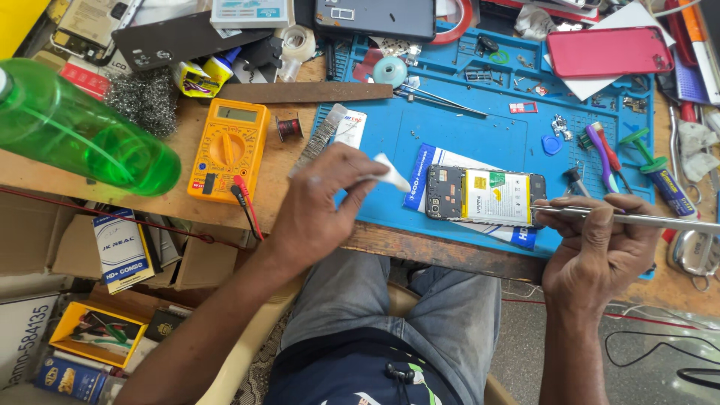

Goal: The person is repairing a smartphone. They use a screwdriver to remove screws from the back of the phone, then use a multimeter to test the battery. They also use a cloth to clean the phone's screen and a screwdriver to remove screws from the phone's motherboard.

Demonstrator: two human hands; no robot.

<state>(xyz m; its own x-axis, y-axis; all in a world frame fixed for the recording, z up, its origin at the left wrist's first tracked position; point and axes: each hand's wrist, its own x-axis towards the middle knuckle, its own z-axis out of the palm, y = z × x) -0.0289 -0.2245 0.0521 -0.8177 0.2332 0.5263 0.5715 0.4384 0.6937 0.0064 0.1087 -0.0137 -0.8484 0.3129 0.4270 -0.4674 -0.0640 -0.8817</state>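
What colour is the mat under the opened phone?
The mat under the opened phone is blue, seen in the head view.

Blue mat. Yellow battery in black phone. Orange multimeter, red and black probes. Green bottle. Red phone cover. White tube. Silver tweezers. Grey steel wool.

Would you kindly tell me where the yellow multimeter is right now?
In the head view, the yellow multimeter lies on the wooden bench left of the blue mat, beside the green bottle and just beyond the left hand.
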